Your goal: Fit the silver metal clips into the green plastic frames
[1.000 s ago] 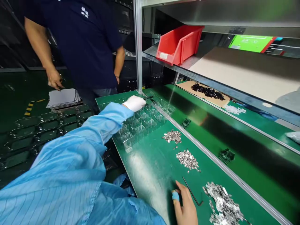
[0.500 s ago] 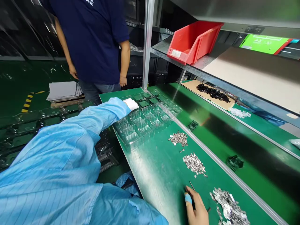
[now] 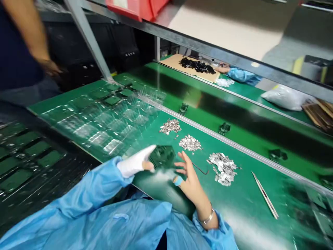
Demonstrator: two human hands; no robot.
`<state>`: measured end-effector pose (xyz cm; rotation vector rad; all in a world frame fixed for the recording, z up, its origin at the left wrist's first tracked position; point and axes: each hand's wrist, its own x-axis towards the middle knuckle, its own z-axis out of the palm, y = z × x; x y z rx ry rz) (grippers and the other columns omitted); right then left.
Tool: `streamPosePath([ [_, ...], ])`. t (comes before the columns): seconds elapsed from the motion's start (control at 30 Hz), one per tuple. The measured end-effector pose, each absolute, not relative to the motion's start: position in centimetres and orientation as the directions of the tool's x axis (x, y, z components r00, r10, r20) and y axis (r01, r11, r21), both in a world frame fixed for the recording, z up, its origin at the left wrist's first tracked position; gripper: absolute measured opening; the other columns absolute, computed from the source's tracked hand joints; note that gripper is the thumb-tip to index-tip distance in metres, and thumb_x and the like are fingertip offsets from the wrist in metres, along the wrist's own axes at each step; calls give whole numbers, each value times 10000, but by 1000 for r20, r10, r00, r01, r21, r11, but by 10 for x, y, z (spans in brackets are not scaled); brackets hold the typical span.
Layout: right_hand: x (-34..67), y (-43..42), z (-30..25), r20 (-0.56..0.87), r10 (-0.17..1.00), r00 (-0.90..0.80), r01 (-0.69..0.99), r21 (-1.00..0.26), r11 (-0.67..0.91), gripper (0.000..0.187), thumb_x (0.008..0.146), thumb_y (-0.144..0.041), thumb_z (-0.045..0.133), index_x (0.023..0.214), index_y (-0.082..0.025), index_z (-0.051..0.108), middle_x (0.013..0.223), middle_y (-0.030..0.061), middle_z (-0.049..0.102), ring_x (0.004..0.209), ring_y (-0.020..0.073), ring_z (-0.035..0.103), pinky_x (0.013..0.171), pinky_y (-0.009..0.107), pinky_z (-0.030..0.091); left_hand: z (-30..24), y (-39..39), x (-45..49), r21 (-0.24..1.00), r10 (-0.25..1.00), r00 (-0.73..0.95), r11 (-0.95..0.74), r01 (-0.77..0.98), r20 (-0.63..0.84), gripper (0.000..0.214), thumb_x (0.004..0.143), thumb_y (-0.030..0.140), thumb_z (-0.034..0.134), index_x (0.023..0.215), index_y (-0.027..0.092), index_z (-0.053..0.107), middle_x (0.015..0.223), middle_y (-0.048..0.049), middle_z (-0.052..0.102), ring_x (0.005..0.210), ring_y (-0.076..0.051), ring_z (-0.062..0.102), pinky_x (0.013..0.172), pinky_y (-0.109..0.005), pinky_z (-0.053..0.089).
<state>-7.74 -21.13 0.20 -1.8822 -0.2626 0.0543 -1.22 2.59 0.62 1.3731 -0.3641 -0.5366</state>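
My left hand (image 3: 137,162), in a white glove with bare fingertips, grips a dark square part (image 3: 163,156) by its left edge. Motion blurs that part, so its details are unclear. Just to its right, my right hand (image 3: 188,175) has its fingers spread, with blue wrap round one finger; I cannot tell whether its fingertips touch the part. Behind that hand lies a thin L-shaped hex key (image 3: 200,169). Beyond both hands sit piles of small metal pieces (image 3: 170,126), (image 3: 190,142) and a bigger heap of metal clips (image 3: 224,169).
Clear plastic trays (image 3: 104,118) cover the table's left side. Tweezers (image 3: 264,195) lie at the right. Several dark parts, one being a small assembly (image 3: 224,128), stand beyond the metal rail (image 3: 208,134). A shelf with a red bin (image 3: 140,8) overhangs the back. A person (image 3: 23,48) stands at left.
My left hand has come back from the far trays and now holds the dark square part. My right hand has lifted from the table and opened beside it. The view has turned right.
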Motion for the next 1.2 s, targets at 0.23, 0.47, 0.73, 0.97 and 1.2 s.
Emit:
streamPosePath([
  [0.23,-80,-246,1,20,188,982,130,-795,-592,737,756,-308,668,1425,-258,361,1270,101,544,1119,258,552,881,380,511,-27,-21,5,883,-697,710,-392,-260,-100,697,751,381,662,1376,199,412,1341,-131,517,1147,-270,549,910,-377,488],
  [0.47,-80,-252,1,59,233,971,223,-585,-780,721,758,-307,643,1424,-233,376,1255,107,532,1121,275,532,929,420,493,-18,-47,93,344,-421,906,-857,-383,-42,233,859,231,493,1033,206,647,1055,-64,645,999,-222,595,874,-315,464],
  [0.73,-84,-268,-10,130,60,990,138,-758,-637,510,840,-204,503,1345,-211,437,1273,112,506,934,186,605,780,333,546,-30,-69,114,266,-377,923,-900,-345,-77,300,841,208,485,1091,238,646,1095,-50,644,975,-220,599,792,-289,476],
  [0.97,-85,-264,-12,175,52,983,166,-737,-655,477,832,-150,461,1305,-212,475,1204,110,554,896,186,617,792,340,543,-20,-31,123,180,-300,953,-940,-289,-36,304,841,243,491,1098,217,652,1107,-95,608,1024,-265,566,837,-331,459],
  [1.2,-86,-264,-12,191,67,979,187,-732,-655,522,777,-92,432,1280,-216,494,1183,97,569,870,181,619,819,352,538,-28,-25,114,198,-282,959,-943,-269,-41,233,865,263,462,934,203,677,1003,-84,623,918,-229,586,751,-294,445],
])
